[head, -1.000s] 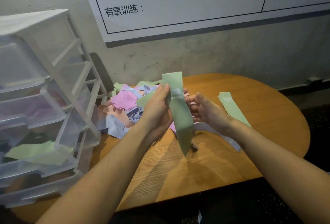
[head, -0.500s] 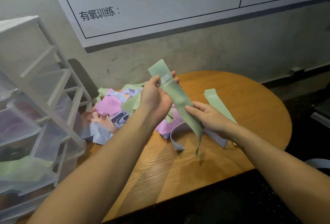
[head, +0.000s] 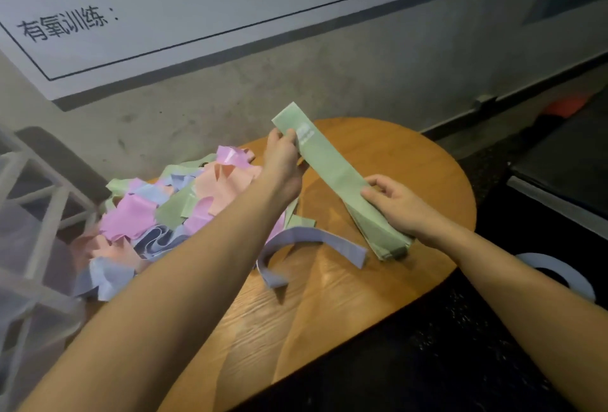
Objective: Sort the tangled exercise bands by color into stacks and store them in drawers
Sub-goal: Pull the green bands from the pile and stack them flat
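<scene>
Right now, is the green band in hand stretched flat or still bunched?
Flat. The green band runs straight from the left hand at its far end to the right hand, which lays it over the green stack.

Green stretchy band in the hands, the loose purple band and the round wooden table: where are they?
Green stretchy band (head: 332,165), head view, flat middle between the hands.
Loose purple band (head: 332,240), head view, top of its curved loop.
Round wooden table (head: 411,161), head view, bare top.

Flat pale-green elastic band (head: 324,161), stretched out straight.
Far end raised; near end on stacked green bands (head: 381,234). Tangled pink, lilac, peach, green heap (head: 171,207) left.
</scene>
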